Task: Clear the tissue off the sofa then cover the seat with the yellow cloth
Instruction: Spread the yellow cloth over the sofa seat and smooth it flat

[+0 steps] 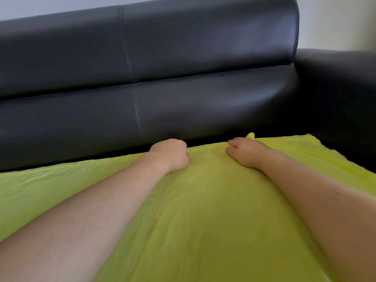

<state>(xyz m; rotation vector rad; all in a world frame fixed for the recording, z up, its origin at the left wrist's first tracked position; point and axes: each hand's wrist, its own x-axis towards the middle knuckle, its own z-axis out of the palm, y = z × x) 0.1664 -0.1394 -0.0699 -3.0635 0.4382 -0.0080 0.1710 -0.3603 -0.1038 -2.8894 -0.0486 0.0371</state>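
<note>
The yellow cloth point(203, 210) lies spread over the black sofa's seat and fills the lower half of the view. Its far edge runs along the foot of the backrest point(183, 64). My left hand point(172, 154) sits at that far edge with its fingers curled down over the cloth's rim. My right hand point(247, 152) is a little to the right, its fingers curled into the cloth, and a small fold of fabric pokes up behind it. Both forearms stretch across the cloth. No tissue is in view.
The sofa's black armrest point(337, 78) rises at the right, just past the cloth's right corner. A strip of bare black seat point(61, 159) shows between the cloth and the backrest at the left. A pale wall stands behind.
</note>
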